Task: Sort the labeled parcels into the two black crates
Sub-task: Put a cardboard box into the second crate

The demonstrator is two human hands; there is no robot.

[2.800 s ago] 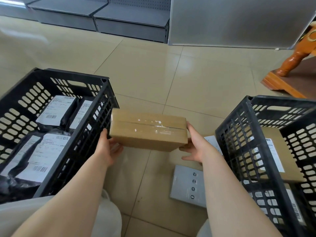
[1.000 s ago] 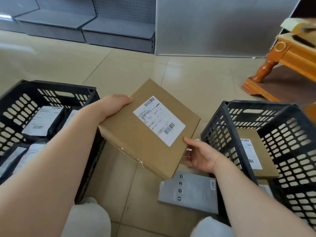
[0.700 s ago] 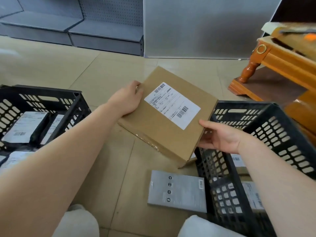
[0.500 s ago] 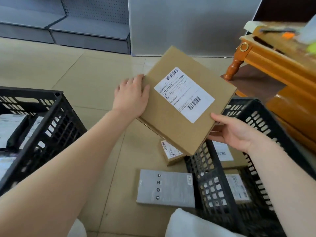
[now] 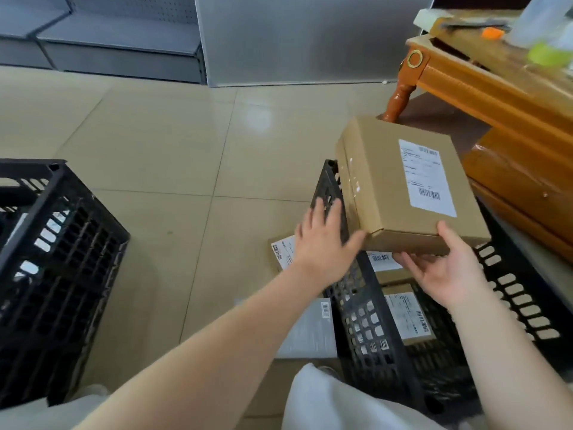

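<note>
A brown cardboard parcel point(image 5: 381, 187) with a white shipping label on top hangs tilted above the right black crate point(image 5: 366, 305). My right hand point(image 5: 446, 271) grips its near edge, thumb on top and fingers underneath. My left hand point(image 5: 325, 243) is spread flat beside the parcel's near-left corner, over the crate's left wall, with only the thumb touching the box. Inside the right crate lie other labeled brown parcels point(image 5: 406, 315). The left black crate point(image 5: 62, 259) stands at the left edge, its contents mostly hidden by its wall.
On the floor between the crates lie a small labeled brown box point(image 5: 282, 249) and a flat grey parcel point(image 5: 310, 330). A wooden table point(image 5: 496, 88) stands close behind the right crate. Grey shelving point(image 5: 124, 41) and a metal panel point(image 5: 294, 41) line the back.
The parcel has travelled right from between the crates to above the right crate and turned. My left hand has slipped off its far edge to the near corner.
</note>
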